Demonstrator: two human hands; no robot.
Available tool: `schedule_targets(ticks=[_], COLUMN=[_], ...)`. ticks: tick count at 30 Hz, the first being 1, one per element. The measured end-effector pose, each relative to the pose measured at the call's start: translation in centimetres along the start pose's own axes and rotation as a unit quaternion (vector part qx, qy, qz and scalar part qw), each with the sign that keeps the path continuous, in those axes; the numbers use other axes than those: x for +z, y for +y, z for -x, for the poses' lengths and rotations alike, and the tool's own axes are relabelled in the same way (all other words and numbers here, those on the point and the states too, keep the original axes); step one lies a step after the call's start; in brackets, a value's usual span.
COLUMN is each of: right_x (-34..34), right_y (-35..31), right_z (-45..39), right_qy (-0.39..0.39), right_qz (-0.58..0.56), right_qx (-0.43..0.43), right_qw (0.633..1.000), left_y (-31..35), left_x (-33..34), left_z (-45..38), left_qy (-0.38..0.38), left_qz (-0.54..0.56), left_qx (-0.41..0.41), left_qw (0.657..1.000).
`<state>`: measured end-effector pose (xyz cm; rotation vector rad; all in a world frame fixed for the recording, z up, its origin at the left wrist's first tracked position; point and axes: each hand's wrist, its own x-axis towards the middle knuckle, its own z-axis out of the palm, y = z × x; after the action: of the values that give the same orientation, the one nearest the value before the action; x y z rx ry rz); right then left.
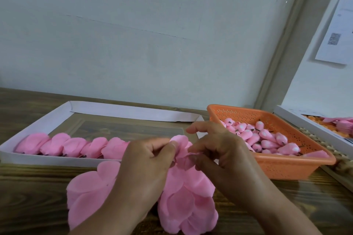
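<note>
Pink fabric petal (180,146), thin and crinkled, sits at picture centre, pinched by both hands. The left hand (147,160) grips it with thumb and curled fingers from 9 o'clock. The right hand (215,150) nips it from 3 o'clock, forefinger lifted. Beneath lies a grained wooden table (267,206). At 9 o'clock a shallow white cardboard tray (57,160) holds a row of pink flower heads (72,147). At 3 o'clock an orange perforated plastic basket (286,170) holds pink buds (267,139). Loose rounded petals (89,192) pile at 6 o'clock. At 2 o'clock a wall sheet (336,47) bears a blurred, unreadable code.
</note>
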<state>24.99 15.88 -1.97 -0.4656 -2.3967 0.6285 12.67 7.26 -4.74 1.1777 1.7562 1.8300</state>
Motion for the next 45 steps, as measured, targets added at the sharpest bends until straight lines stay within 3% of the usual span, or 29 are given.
schedule_targets(ticks=[4,13,22,31,39,45], right_x=[-0.2,-0.6,-1.1,-1.2,-1.8,-1.8], right_y=[0.2,-0.3,-0.7,-0.5,-1.3,-1.3], right_z=[0.1,0.1,-0.1,0.4,1.0,1.0], right_qy=[-0.021,-0.009,-0.034,-0.015,-0.034,-0.041], right_qz=[-0.019,-0.029,-0.016,-0.023,-0.013,-0.018], right_qx=[-0.010,-0.022,-0.004,0.021,-0.018,-0.015], right_qw=[1.000,0.999,0.999,0.999,0.999,0.999], left_y=[-0.3,-0.1,0.8,1.2,2.2,2.5], left_x=[-0.1,-0.4,-0.8,-0.5,-0.3,-0.4], left_z=[-0.3,-0.5,-1.7,-2.5,-2.1,-1.8], left_qy=[0.006,-0.073,-0.011,-0.025,0.033,0.008], left_qz=[-0.015,0.078,-0.055,-0.026,-0.107,-0.168], left_qx=[-0.011,-0.143,-0.029,-0.083,-0.027,0.020], left_qw=[1.000,0.984,0.998,0.996,0.993,0.986])
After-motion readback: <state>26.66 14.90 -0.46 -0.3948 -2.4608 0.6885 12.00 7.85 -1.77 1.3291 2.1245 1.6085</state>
